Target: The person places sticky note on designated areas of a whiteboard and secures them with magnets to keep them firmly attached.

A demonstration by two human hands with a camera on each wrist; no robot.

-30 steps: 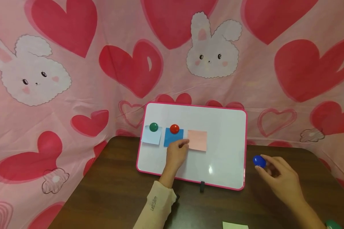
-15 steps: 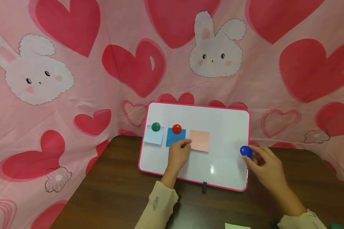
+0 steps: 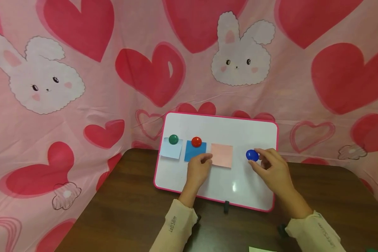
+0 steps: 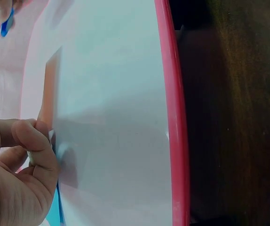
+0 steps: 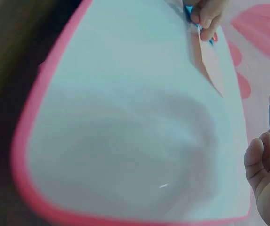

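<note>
A pink sticky note (image 3: 222, 156) lies upright against the whiteboard (image 3: 249, 192). My left hand (image 3: 199, 169) pinches its left edge between thumb and finger; in the left wrist view the note (image 4: 50, 96) stands out slightly from the board. Off to the note's right, my right hand (image 3: 276, 173) holds a round blue magnet (image 3: 252, 155) by its edges, apart from the board in the right wrist view. Left of the pink note, a red magnet (image 3: 196, 141) sits on a blue note (image 3: 191, 153) and a green magnet (image 3: 173, 139) on a pale blue note (image 3: 170, 151).
The pink-framed board leans on a dark wooden table (image 3: 113, 210), with a small black clip (image 3: 226, 206) at its lower edge. A pale green paper (image 3: 261, 249) shows at the bottom. Behind hangs a pink cloth (image 3: 189, 80) with hearts and rabbits.
My right hand has carried the blue magnet leftward and up, from beside the board to in front of its right part. My left hand stays at the pink note's edge.
</note>
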